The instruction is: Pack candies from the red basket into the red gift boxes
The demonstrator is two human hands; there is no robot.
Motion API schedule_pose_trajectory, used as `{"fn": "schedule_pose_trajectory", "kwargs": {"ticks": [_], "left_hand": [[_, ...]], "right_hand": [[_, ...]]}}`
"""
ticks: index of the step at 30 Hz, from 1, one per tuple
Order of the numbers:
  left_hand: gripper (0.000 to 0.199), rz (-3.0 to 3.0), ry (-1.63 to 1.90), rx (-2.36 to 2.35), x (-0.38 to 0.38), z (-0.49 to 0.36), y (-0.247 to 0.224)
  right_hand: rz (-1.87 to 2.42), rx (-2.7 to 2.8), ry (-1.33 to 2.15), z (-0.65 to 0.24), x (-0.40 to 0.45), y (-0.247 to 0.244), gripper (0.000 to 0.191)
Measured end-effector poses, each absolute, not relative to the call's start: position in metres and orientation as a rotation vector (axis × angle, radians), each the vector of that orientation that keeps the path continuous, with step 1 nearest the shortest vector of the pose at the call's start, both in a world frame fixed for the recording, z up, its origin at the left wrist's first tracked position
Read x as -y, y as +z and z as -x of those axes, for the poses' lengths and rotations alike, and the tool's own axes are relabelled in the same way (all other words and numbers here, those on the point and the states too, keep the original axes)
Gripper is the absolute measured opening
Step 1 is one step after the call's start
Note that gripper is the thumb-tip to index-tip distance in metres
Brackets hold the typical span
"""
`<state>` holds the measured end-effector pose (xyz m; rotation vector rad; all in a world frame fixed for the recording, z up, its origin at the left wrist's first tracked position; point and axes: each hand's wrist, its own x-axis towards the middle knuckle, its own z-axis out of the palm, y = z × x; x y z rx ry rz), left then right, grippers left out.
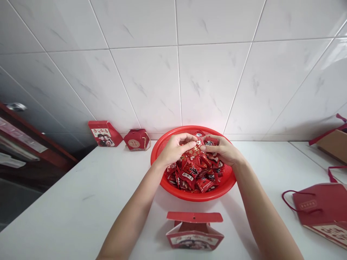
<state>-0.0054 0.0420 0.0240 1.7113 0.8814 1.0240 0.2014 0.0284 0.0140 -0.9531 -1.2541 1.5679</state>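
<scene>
A round red plastic basket (pixel 199 196) holds a heap of red wrapped packets (pixel 191 169). Over its middle, my left hand (pixel 177 147) and my right hand (pixel 222 148) hold a red packet (pixel 198 143) between them, thumbs and fingertips pinched on its two sides. Nearer to me, below the basket, a small red box (pixel 194 236) with a picture on its front stands with its top open; neither hand touches it.
Against the tiled wall at the left stand a red box with a picture (pixel 104 135) and a small red box with a string handle (pixel 137 140). At the right lie a red bag with cord handles (pixel 321 202) and a brown carton (pixel 334 146).
</scene>
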Motion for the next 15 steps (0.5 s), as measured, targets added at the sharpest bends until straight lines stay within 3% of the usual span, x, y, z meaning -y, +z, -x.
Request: {"fn": "schedule_pose_trajectory", "kwargs": {"ticks": [15], "left_hand": [[0.05,-1.538,1.023,-0.771,-0.0379,0.0093,0.0216]], "right_hand": [[0.886,1.128,1.392,-0.1995,-0.0217,0.0187,0.034]]}}
